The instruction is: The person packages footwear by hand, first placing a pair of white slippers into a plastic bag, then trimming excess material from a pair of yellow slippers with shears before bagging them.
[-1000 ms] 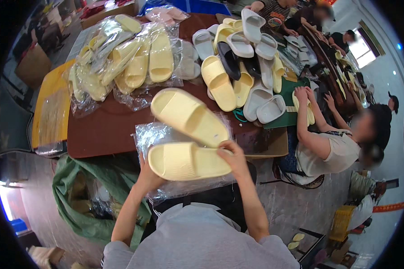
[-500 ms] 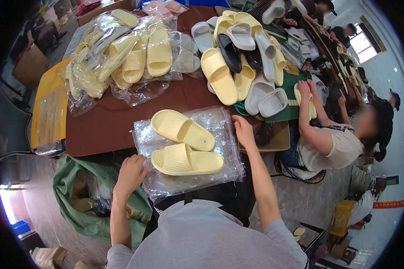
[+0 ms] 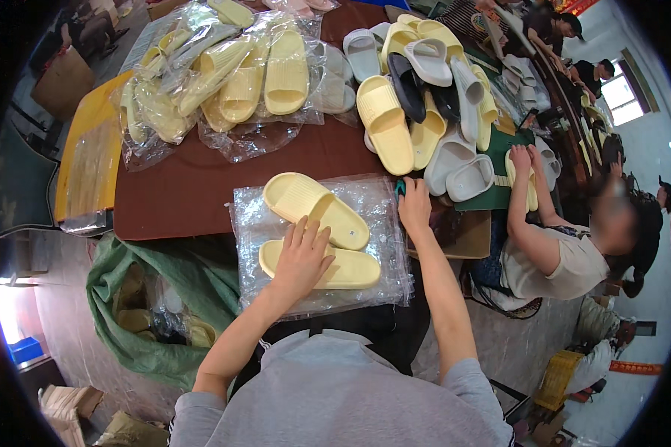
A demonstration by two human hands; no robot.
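Two pale yellow slide slippers lie side by side on a stack of clear plastic bags (image 3: 250,216) at the table's front edge. My left hand (image 3: 303,257) rests on the nearer slipper (image 3: 354,270), fingers stretched out and covering its strap. Just beyond, the farther slipper (image 3: 317,211) lies untouched with its toe to the left. My right hand (image 3: 415,208) is at the right edge of the bags. Its fingers are closed around a small teal thing (image 3: 400,188), mostly hidden; its kind does not show clearly.
Bagged yellow slippers (image 3: 238,82) are heaped at the back left of the brown table (image 3: 171,197). Loose yellow, grey and black slippers (image 3: 384,123) pile up at the back right. A green sack (image 3: 164,298) stands below at left. A co-worker (image 3: 559,238) sits at right beside a cardboard box (image 3: 455,238).
My left hand has moved from the bags' left edge onto the nearer slipper. My right hand has reached a little farther and closed on the teal thing. The whole view has shifted slightly.
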